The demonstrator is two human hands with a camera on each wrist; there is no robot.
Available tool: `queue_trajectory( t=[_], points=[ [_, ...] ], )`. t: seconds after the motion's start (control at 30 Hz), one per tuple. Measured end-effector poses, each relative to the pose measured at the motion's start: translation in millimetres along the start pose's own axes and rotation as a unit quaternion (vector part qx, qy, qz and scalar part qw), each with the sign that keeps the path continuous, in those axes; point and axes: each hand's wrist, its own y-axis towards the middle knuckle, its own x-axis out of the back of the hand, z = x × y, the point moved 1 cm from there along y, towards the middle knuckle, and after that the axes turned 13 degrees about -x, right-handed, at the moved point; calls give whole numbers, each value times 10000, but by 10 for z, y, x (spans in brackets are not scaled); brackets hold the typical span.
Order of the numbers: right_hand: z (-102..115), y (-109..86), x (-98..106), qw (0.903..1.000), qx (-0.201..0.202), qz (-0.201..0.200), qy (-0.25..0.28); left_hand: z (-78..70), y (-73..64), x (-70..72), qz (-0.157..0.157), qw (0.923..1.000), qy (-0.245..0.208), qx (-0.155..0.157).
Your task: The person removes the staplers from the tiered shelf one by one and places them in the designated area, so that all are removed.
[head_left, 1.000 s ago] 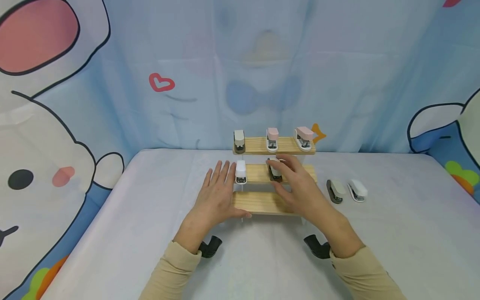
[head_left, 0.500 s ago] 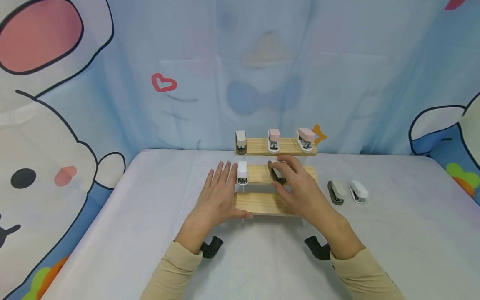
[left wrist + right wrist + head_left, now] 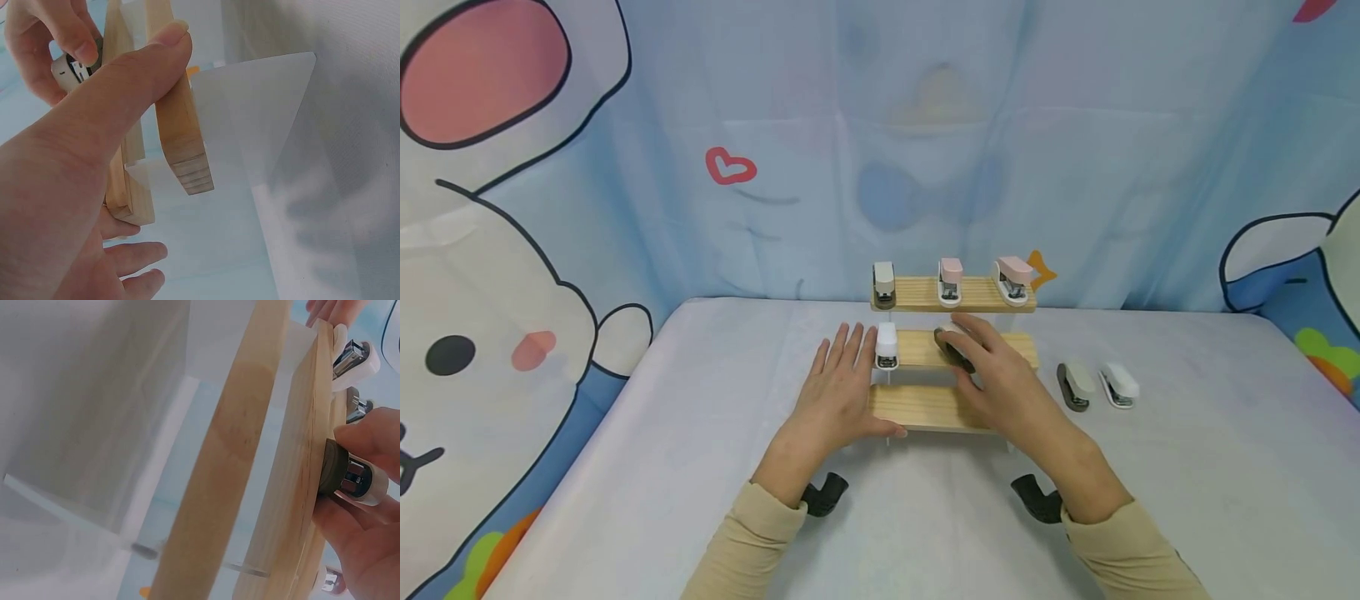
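Here, the right hand [image 3: 1011, 392] pinches a dark-based stapler [image 3: 953, 350] at the front edge of the middle shelf [image 3: 917, 348], midway along. A white stapler [image 3: 887, 343] stands at its left end. The left hand [image 3: 835, 396], unclenched, fingers straight, rests its thumb on the front edge of the bottom shelf [image 3: 921, 407].

- Held stapler [image 3: 353, 478], in the right hand [image 3: 1000, 379]: partly covered by fingers in the head view.
- Lower shelf [image 3: 921, 407], between the hands: right end hidden beneath the right hand; left front corner covered by the thumb of the left hand [image 3: 833, 390].
- Black pieces [image 3: 825, 495], inward of both wrists: outer ends hidden.
- Sleeves [image 3: 741, 546], behind the hands: cut off by the head view's bottom edge.
- White stapler [image 3: 1120, 385], right of the right hand: finer details too small to tell.
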Motion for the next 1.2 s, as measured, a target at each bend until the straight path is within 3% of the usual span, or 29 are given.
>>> queue_trajectory(
  t=[0.73, 1.2],
  points=[
    [-50, -20, 139, 9997, 35, -216, 118, -7, 0, 1, 26, 10000, 6, 24],
    [-97, -58, 316, 9976, 314, -578, 191, 1, 0, -12, 75, 10000, -2, 55]
  ],
)
